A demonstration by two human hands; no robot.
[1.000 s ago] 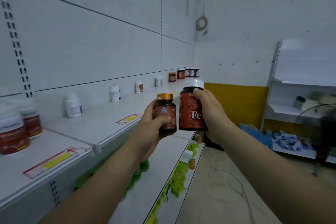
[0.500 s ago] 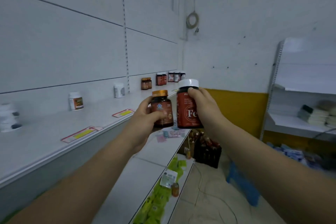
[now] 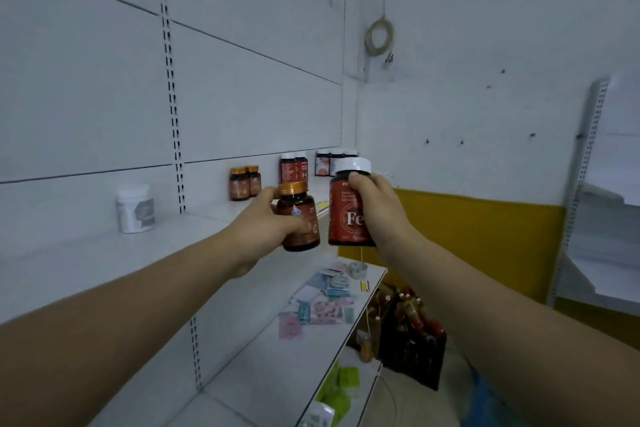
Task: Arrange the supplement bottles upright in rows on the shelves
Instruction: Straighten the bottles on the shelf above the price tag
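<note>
Left hand (image 3: 270, 222) wraps a small gold-capped amber bottle (image 3: 302, 210), and right hand (image 3: 378, 208) clamps a taller white-capped red Fe bottle (image 3: 346, 216). Both are carried upright in the air just off the upper shelf (image 3: 86, 260), probably so each can join what look like matching shelved bottles (image 3: 293, 168) by the back wall

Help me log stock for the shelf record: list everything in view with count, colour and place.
gold-capped bottle: one, amber, held in left hand
Fe bottle: one, red with white cap, held in right hand
white bottle: one, upper shelf, left
amber bottles: two, gold caps, upper shelf
red bottles: two, dark caps, upper shelf, farther back
dark-capped bottles: at least two, upper shelf's far end
packets: several, pastel, lower shelf
crate: one, dark, floor
left hand: fingers round gold-capped bottle
right hand: fingers round Fe bottle
</note>
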